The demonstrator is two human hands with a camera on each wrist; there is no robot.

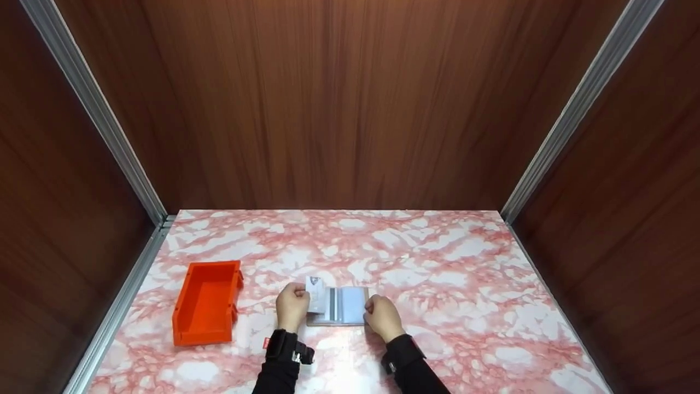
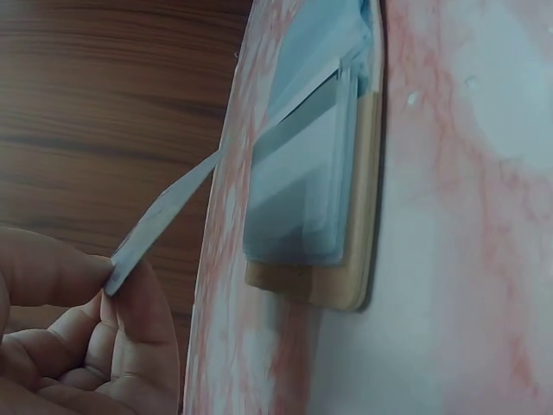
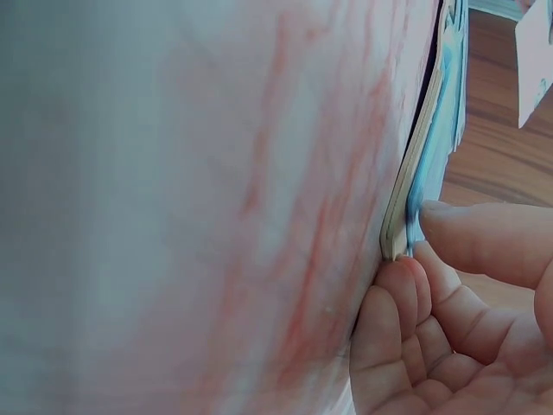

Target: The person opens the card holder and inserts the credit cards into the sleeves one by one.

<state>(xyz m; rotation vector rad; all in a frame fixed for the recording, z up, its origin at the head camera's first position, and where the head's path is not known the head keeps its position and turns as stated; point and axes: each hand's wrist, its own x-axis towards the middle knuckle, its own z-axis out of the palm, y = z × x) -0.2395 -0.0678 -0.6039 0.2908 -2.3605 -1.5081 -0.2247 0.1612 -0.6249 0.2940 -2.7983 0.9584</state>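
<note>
A card holder (image 1: 354,305) with a tan cover and clear bluish plastic sleeves lies spread out on the table. My left hand (image 1: 291,307) pinches a thin white card (image 1: 314,298) between thumb and fingers, raised over the holder's left side. In the left wrist view the card (image 2: 164,223) appears nearly edge-on, apart from the tan cover (image 2: 368,199). At the holder's right edge, my right hand (image 1: 384,317) grips its border. The right wrist view has the thumb against the sleeves (image 3: 435,164) and the fingertips at the cover's edge.
An orange plastic bin (image 1: 206,303) stands left of my left hand. The table (image 1: 465,306) has a pink and white marbled top. Brown wood-grain panels (image 1: 339,109) enclose it at the back and both sides, with metal rails (image 1: 98,109) in the corners.
</note>
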